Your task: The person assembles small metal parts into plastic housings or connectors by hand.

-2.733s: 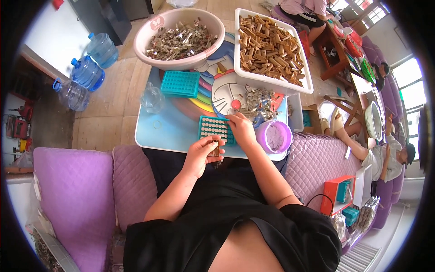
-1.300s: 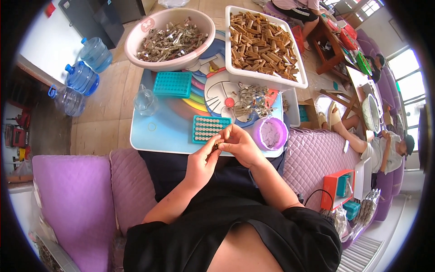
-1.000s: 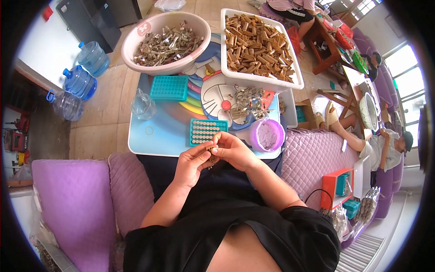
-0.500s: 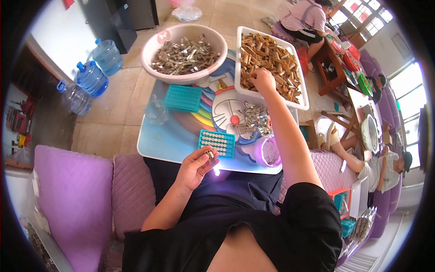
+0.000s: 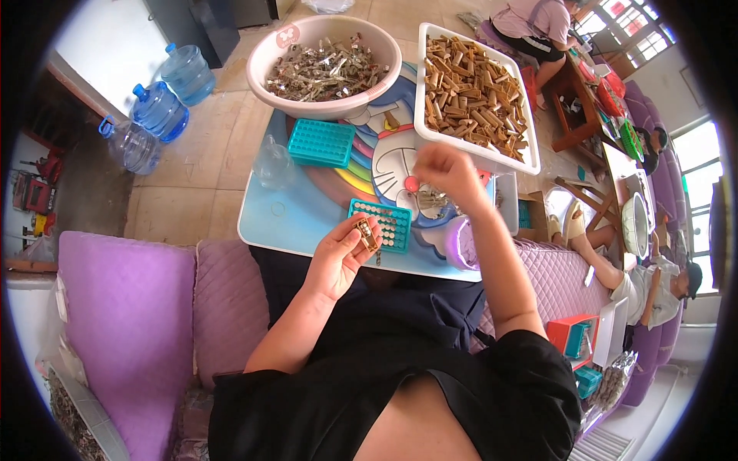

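A small brown-gold rectangular piece (image 5: 367,234), pinched in the left hand (image 5: 337,257) near a teal plastic grid tray (image 5: 403,223), looks light and stiff, probably best held by its long edges. From it, the right hand (image 5: 450,173) hangs apart at two o'clock, blurred, grip unclear; a white rectangular tub (image 5: 478,153), one o'clock.

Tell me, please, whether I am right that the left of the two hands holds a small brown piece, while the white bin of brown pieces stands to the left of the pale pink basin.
Not quite: the white bin of brown pieces stands to the right of the pale pink basin, as the head view shows. The left hand does hold a small brown piece.
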### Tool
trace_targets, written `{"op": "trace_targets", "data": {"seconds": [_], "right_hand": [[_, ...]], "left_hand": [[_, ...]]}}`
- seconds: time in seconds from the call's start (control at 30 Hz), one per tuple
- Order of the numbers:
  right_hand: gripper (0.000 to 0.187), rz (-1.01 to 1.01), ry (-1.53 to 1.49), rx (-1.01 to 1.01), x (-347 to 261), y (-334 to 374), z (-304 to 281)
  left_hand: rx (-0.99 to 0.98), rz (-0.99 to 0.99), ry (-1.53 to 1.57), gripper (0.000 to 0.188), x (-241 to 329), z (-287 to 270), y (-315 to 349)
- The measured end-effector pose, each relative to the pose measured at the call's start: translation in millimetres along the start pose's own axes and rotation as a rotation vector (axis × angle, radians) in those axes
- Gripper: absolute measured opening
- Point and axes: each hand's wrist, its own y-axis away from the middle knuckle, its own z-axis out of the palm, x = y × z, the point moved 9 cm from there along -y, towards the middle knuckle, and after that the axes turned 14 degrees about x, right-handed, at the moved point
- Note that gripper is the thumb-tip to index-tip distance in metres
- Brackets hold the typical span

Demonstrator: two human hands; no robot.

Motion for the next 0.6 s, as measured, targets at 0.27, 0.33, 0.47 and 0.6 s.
{"op": "trace_targets", "data": {"seconds": [0.27, 0.33, 0.47, 0.6], "right_hand": [[0.04, 0.116, -0.085, -0.029, -14.6, 100.9, 47.3], [0.045, 0.079, -0.136, 0.038, -20.0, 111.4, 45.5], [0.042, 0.025, -0.004, 0.108, -16.4, 122.2, 46.4], [0.035, -0.109, 0.124, 0.162, -18.9, 127.1, 46.3]], "left_hand": [[0.038, -0.031, -0.077, 0.03, -16.2, 6.9, 3.9], [0.031, -0.018, -0.099, 0.031, -18.6, 4.4, 4.6], [0.046, 0.006, -0.182, 0.033, -21.8, 2.4, 7.8], [0.03, 0.021, -0.172, 0.033, -23.4, -0.1, 6.7]]}}
